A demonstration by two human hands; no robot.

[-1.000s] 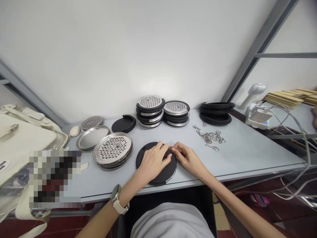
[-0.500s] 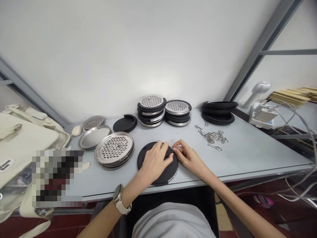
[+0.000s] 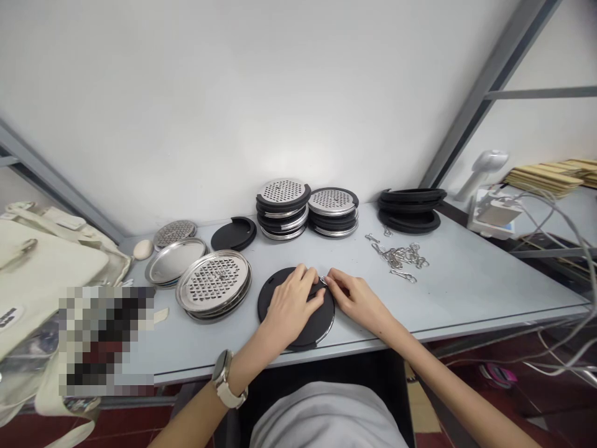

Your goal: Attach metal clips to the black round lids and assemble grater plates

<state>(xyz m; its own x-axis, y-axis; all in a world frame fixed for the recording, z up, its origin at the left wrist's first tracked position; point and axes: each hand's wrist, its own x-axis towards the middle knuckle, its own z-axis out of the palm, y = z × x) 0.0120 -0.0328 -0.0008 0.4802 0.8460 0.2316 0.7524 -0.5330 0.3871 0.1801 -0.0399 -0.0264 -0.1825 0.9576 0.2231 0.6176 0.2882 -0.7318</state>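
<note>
A round black lid (image 3: pixel 311 333), with a bit of silvery rim at its right, lies flat near the table's front edge. Across its top my left hand (image 3: pixel 290 306) holds it down, fingers bent toward the far edge. My right hand (image 3: pixel 355 297) pinches a small metal clip (image 3: pixel 323 280) at the lid's upper right edge. Fingers cover part of the clip, so I cannot tell how far it is attached. To the right lies a loose pile of similar metal clips (image 3: pixel 402 256). Left of the lid is a stack of round metal grater plates (image 3: pixel 215 281).
Behind stand two stacks of graters with black rims (image 3: pixel 283 191), a black lid (image 3: pixel 232 235) and black rings (image 3: pixel 410 221). Plain metal discs (image 3: pixel 175 262) sit at left, beside a cream bag (image 3: pixel 51 255). A white handheld device (image 3: pixel 485 168) and cables are at right.
The right fingers have closed in more over the clip at the lid's edge. My left hand stays on the lid. The whole view has shifted slightly.
</note>
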